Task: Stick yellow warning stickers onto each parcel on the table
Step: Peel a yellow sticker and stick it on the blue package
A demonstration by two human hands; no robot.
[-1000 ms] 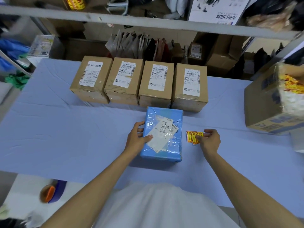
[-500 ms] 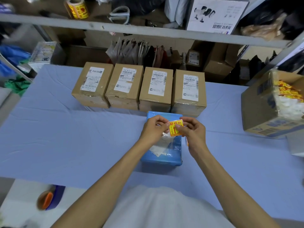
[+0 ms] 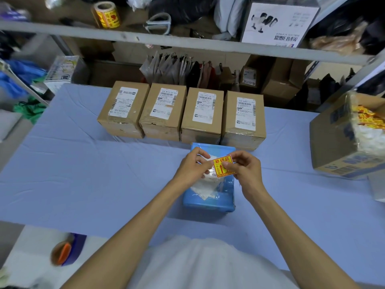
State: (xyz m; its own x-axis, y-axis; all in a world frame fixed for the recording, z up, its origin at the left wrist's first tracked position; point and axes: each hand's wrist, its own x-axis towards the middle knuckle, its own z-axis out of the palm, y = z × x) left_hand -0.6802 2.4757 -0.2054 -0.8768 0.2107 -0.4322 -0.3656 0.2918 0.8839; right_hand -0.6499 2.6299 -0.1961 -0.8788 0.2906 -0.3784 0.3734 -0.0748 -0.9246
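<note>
Both forearms reach forward over the table (image 3: 83,184) and meet above the blue parcel (image 3: 208,202). The left hand (image 3: 192,168) and the right hand (image 3: 243,171) are close together, each pinching one side of a yellow sticker (image 3: 223,165) between thumb and fingertips; the sticker is held up off the blue parcel, face toward the camera. It is a small, flat, glossy rectangle with red characters and a red arrow that points away from the person, toward the row of boxes; its longer side runs the same way, tilted slightly to the right.

The blue parcel is a soft, shiny plastic-wrapped block with a crinkled white label pouch on top, its long axis running away from the person. Just behind it stand four brown cardboard boxes (image 3: 201,113) side by side, each with a white shipping label on top. To the right of the blue parcel, well apart, sits an open carton (image 3: 333,142) with yellow stickers inside. The table is covered in smooth pale blue cloth.
</note>
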